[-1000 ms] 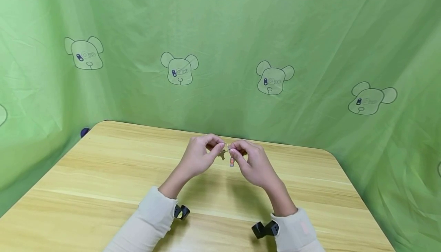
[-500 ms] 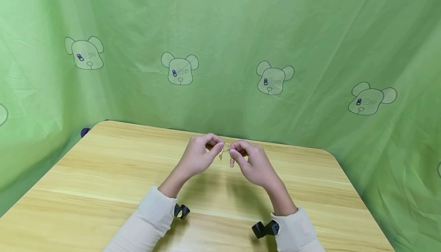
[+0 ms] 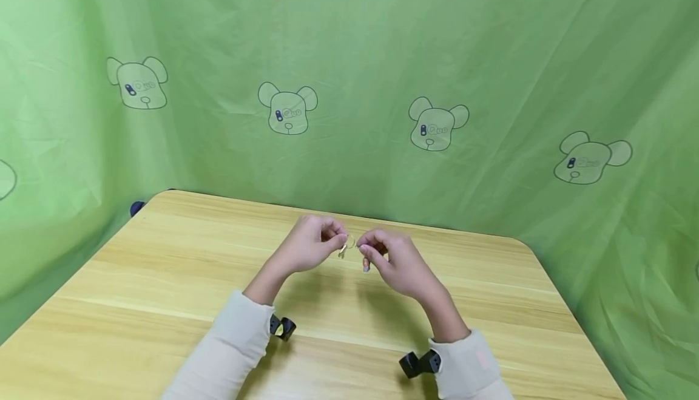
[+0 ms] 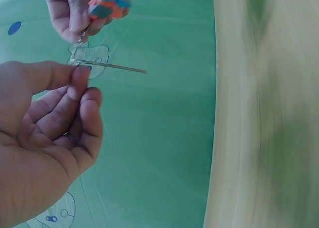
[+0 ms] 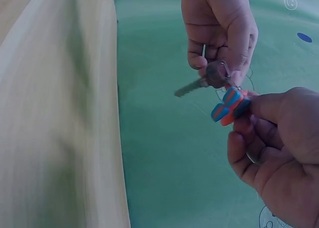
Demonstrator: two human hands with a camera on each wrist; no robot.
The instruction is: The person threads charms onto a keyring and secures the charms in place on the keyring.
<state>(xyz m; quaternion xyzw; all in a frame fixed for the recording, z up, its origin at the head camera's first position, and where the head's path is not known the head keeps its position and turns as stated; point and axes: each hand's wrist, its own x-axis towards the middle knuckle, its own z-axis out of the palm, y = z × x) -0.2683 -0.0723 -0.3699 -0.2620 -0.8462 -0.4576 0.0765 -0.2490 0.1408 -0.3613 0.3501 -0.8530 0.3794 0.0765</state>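
Note:
Above the wooden table my two hands hold a small key set between them. My left hand pinches the head of a metal key and its ring between thumb and fingers; the blade sticks out sideways. In the left wrist view the key shows edge-on at my left fingertips. My right hand pinches an orange-and-blue charm that hangs from the same ring. The charm dangles just below my right fingers.
A green cloth with bear-head prints hangs behind and around the table. Black camera mounts sit at my left wrist and right wrist. The table's back edge runs just beyond the hands; a dark knob sits at its far left corner.
Both hands have sunk a little toward the table and drawn slightly apart. The key now hangs nearer the left hand, the charm lower under the right fingers.

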